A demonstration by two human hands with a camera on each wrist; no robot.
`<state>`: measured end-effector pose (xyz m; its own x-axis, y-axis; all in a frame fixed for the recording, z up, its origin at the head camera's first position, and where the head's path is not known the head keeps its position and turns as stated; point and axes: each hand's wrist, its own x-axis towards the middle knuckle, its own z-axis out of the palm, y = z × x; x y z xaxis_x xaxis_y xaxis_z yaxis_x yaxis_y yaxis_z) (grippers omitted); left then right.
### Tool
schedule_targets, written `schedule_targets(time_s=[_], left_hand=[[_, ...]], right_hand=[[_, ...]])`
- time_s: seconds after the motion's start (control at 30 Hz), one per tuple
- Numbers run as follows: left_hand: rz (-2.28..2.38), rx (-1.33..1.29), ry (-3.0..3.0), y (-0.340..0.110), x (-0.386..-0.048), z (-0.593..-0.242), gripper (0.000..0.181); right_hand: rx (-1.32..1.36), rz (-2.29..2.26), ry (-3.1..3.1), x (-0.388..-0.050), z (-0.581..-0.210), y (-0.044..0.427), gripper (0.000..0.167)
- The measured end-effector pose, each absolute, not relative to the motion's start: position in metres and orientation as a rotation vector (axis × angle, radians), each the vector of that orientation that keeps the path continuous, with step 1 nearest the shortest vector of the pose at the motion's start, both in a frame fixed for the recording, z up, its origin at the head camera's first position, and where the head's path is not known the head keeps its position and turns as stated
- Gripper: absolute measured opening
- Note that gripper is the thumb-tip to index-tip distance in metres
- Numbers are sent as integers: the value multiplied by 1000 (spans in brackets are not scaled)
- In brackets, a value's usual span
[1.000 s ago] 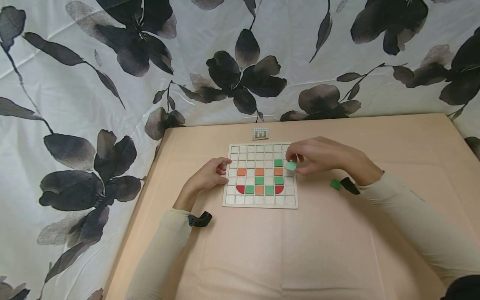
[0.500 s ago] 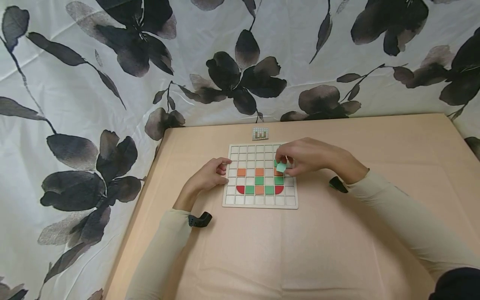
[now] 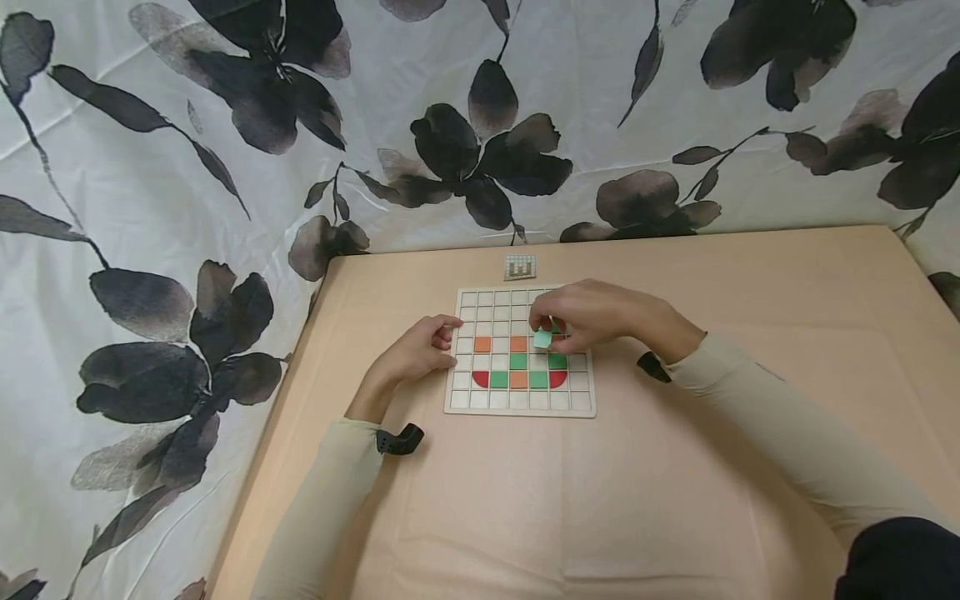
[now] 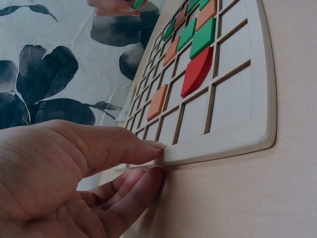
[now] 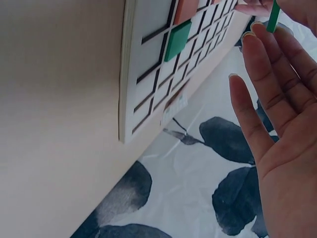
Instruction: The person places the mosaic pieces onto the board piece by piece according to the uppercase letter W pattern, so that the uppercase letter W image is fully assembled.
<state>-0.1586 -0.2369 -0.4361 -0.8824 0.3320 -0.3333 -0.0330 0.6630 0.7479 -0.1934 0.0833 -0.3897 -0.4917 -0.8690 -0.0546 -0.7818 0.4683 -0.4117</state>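
A white grid board (image 3: 461, 398) lies on the table, with orange, green and red tiles in several of its squares. My left hand (image 3: 420, 346) holds the board's left edge; in the left wrist view the thumb lies on the frame and the other fingers curl beside it. My right hand (image 3: 592, 312) is over the right half of the board, pinching a green square tile (image 3: 542, 339) between thumb and fingers. In the right wrist view that tile shows edge-on. The right hand covers some squares on the upper right.
Behind the board lies a small card (image 3: 520, 267) printed with a grid pattern. The light wooden table (image 3: 480, 508) ends at a white cloth (image 3: 390, 83) with dark flowers.
My right hand has moved left over the board with the pinched green tile. The loose green tile on the table is now hidden by the right wrist or sleeve. The left hand stays put.
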Motion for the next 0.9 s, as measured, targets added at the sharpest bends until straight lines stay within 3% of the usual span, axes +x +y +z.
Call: schedule_targets(time_s=[0.9], left_hand=[[1116,251,2425,-240,-156,-434,62]], right_hand=[[-1509,-407,2350,-196,-405,20,21]])
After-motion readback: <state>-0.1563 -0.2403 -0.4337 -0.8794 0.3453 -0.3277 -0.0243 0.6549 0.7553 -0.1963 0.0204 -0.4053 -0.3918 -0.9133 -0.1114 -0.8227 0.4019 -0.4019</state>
